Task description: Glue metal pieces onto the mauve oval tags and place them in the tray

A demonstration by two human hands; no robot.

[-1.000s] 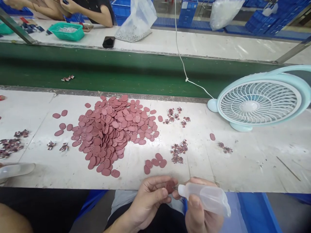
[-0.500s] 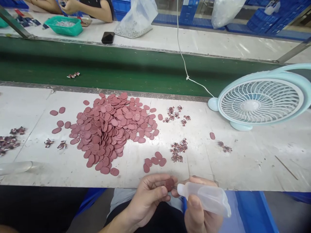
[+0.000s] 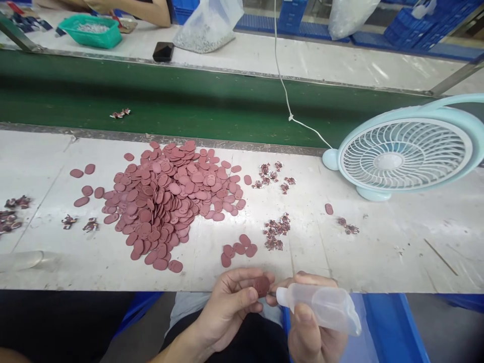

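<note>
Between its thumb and fingers, my left hand (image 3: 230,307) pinches a dark red oval piece (image 3: 261,286) just off the table's front edge. My right hand (image 3: 315,327) is wrapped round a translucent squeeze bottle (image 3: 321,305), tilted so that its thin tip meets the right edge of that piece. A big heap of red oval pieces (image 3: 162,196) lies on the white table (image 3: 227,277), left of centre. Several loose ovals (image 3: 239,248) sit just beyond my left hand. Clusters of small brown-and-white parts (image 3: 277,231) lie to their right.
A light blue fan (image 3: 404,156) stands at the right, its white cord (image 3: 287,96) crossing the green belt (image 3: 212,111). Across it are a green basket (image 3: 91,31), a plastic bag (image 3: 207,25), a black box (image 3: 163,51) and a person's arm (image 3: 147,11).
The view has shifted slightly, so the table and heap appear a little further left. The person's hands across the belt have partly left the frame. My grips look the same.
</note>
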